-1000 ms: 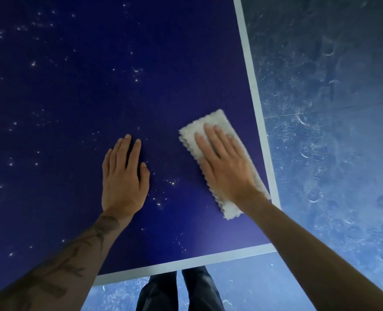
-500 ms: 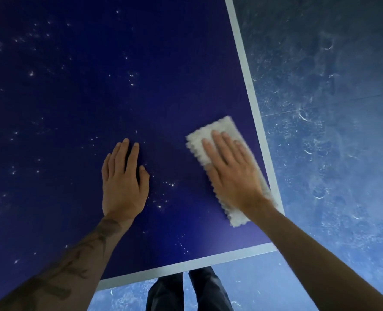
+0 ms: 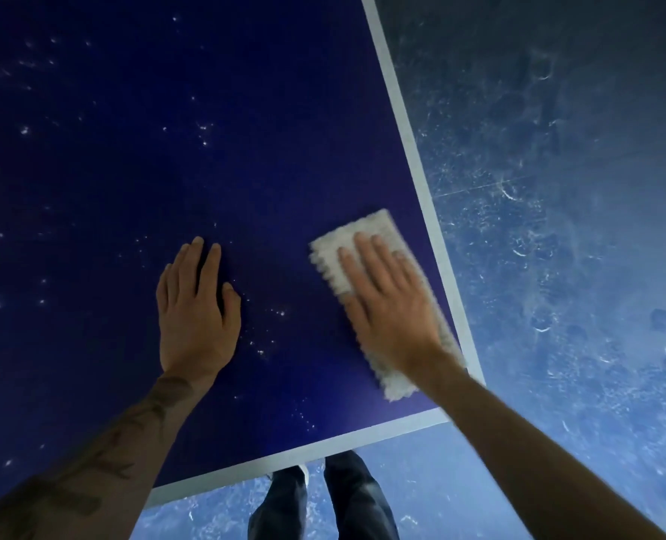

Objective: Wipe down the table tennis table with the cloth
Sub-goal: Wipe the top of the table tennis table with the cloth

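Flat and straight-fingered, the right hand (image 3: 391,317) presses down on the white cloth (image 3: 362,235) without curling round it. This cloth lies on the dark blue table tennis table (image 3: 167,169) near its right corner, just beside the white side line (image 3: 421,181). Left hand (image 3: 196,317) rests open-palmed on the bare surface, holding nothing, well apart from the cloth. White specks (image 3: 272,313) dot the blue between them. Dark trouser legs (image 3: 347,500) stand on the mottled blue floor (image 3: 557,267).
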Motion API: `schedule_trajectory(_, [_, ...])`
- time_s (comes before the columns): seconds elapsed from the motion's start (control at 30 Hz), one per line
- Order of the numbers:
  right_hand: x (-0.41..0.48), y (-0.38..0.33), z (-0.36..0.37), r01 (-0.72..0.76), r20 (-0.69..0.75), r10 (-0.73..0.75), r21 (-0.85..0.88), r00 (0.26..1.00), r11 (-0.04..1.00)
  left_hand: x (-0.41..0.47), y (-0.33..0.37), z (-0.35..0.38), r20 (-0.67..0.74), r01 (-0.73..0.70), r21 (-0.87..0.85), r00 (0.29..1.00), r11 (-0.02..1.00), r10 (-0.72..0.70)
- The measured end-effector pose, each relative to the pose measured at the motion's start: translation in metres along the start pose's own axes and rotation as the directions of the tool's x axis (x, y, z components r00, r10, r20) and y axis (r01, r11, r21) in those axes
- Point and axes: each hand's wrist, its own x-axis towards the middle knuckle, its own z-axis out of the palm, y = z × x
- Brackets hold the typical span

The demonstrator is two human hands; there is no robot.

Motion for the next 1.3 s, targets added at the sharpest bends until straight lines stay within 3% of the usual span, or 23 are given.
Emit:
schedule_trajectory(0.1, [0.021, 0.028, -0.011, -0.207, -0.048, 0.205, -0.028, 0.978, 0.978, 0.001, 0.000, 0.001, -0.002, -0.002, -0.006, 1.000, 1.000, 0.002])
schedule_trajectory(0.2, [0.050, 0.001, -0.011, -0.352, -0.120, 0.354, 0.039, 0.928, 0.935, 0.001, -0.001, 0.002, -0.012, -0.006, 0.006, 1.000, 1.000, 0.006])
schedule_trajectory(0.3, [0.037, -0.047, 0.006, -0.194, -0.086, 0.196, 0.029, 0.977, 0.981, -0.001, 0.000, 0.001, -0.010, -0.013, 0.002, 1.000, 1.000, 0.013])
schedule_trajectory(0.4, [-0.004, -0.048, 0.014, -0.014, -0.004, 0.014, -0.007, 1.000, 1.000, 0.000, 0.001, -0.003, 0.022, -0.005, -0.017, 1.000, 1.000, 0.006])
schedule_trajectory(0.53, [0.001, -0.009, -0.001, -0.265, -0.057, 0.266, 0.012, 0.962, 0.964, -0.015, -0.008, -0.015, 0.010, -0.014, -0.073, 1.000, 0.997, 0.015])
schedule_trajectory(0.63, [0.037, -0.029, -0.004, -0.397, -0.094, 0.401, 0.054, 0.911, 0.916, -0.042, -0.023, -0.019, -0.012, -0.011, -0.029, 1.000, 1.000, 0.010])
schedule_trajectory(0.7, [0.047, -0.064, 0.001, -0.313, -0.076, 0.316, 0.055, 0.946, 0.948, -0.054, -0.028, -0.016, 0.009, 0.023, -0.015, 1.000, 1.000, -0.023])
schedule_trajectory(0.83, [-0.002, -0.097, 0.020, 0.030, 0.022, -0.030, 0.000, 0.999, 1.000, -0.061, -0.031, -0.007, 0.028, 0.026, 0.026, 0.999, 0.999, -0.027])
schedule_trajectory(0.9, [-0.018, -0.071, 0.017, 0.000, 0.037, 0.000, 0.010, 0.999, 1.000, -0.062, -0.031, -0.006, 0.022, 0.027, 0.023, 0.999, 0.999, -0.028])
schedule_trajectory(1.0, [-0.002, -0.032, 0.005, -0.229, -0.032, 0.230, 0.013, 0.973, 0.973, -0.062, -0.033, -0.006, 0.010, 0.018, 0.010, 1.000, 1.000, -0.018])
schedule_trajectory(1.1, [0.028, -0.054, 0.002, -0.376, -0.080, 0.378, 0.047, 0.922, 0.926, -0.062, -0.033, -0.006, 0.005, 0.009, 0.007, 1.000, 1.000, -0.009])
schedule_trajectory(1.23, [-0.010, -0.105, 0.025, -0.027, -0.001, 0.027, 0.000, 1.000, 1.000, -0.062, -0.033, -0.008, -0.004, 0.004, 0.008, 1.000, 1.000, -0.004])
schedule_trajectory(1.3, [-0.035, -0.088, 0.027, 0.028, 0.032, -0.027, -0.017, 0.999, 0.999, -0.062, -0.034, -0.007, 0.001, 0.002, 0.007, 1.000, 1.000, -0.002])
